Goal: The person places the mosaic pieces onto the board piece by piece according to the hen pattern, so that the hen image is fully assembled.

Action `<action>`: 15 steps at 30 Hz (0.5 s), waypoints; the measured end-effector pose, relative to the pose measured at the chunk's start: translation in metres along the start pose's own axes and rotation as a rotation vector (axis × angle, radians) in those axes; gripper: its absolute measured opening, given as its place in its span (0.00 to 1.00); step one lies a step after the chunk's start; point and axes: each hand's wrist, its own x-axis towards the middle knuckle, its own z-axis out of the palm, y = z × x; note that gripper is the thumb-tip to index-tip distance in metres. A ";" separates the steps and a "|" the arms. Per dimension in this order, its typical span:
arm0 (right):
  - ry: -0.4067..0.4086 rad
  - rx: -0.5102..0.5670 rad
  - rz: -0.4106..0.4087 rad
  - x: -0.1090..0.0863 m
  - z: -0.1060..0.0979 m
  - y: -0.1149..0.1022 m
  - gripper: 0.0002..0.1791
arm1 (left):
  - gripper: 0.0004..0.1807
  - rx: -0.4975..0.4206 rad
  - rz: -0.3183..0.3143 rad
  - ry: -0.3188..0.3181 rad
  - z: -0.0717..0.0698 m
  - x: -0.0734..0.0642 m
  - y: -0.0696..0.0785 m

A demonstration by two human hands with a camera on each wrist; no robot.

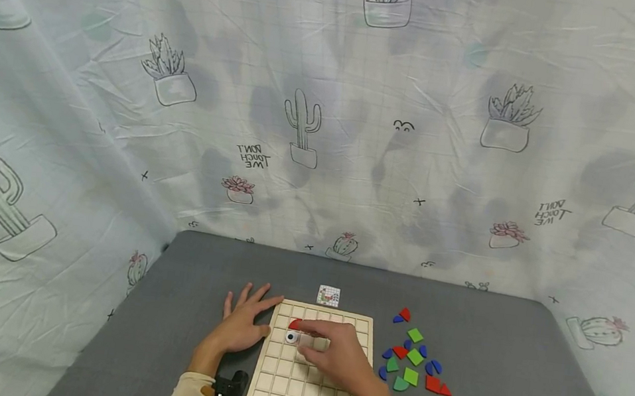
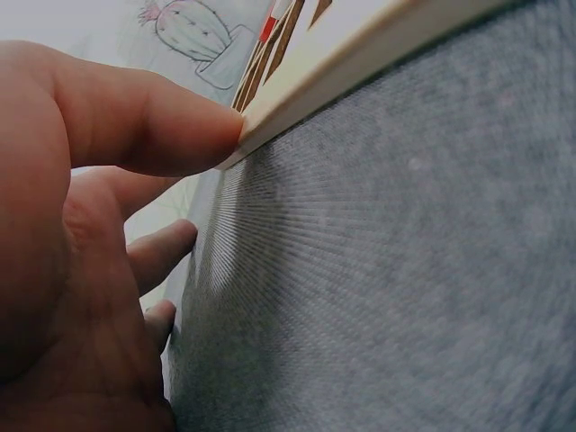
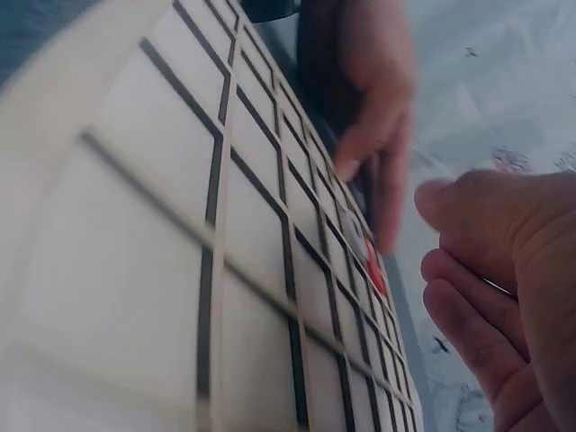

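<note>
One gridded wooden board (image 1: 279, 385) lies on grey fabric (image 1: 153, 350), head view. Left hand (image 1: 236, 331): fingers spread, at its left edge. Right hand (image 1: 336, 354): above it, thumb and fingers apart, near a red piece (image 1: 294, 323) and round white disc (image 1: 291, 337), far left. Left wrist view: thumb against smooth rim; ribbed fabric. Right wrist view: fingers bent, thumb separate.

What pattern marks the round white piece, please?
The round white piece has a black dot, clearest in the head view.

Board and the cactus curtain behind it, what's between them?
The head view shows a small card on the grey table between the board and curtain.
</note>
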 end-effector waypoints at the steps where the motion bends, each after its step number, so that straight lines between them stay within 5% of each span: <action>1: 0.010 0.016 0.006 -0.005 -0.004 0.001 0.19 | 0.35 -0.001 0.001 0.001 0.000 0.000 0.000; 15: 0.116 0.033 0.171 -0.111 -0.072 0.018 0.23 | 0.36 -0.004 -0.003 -0.009 0.001 0.001 -0.002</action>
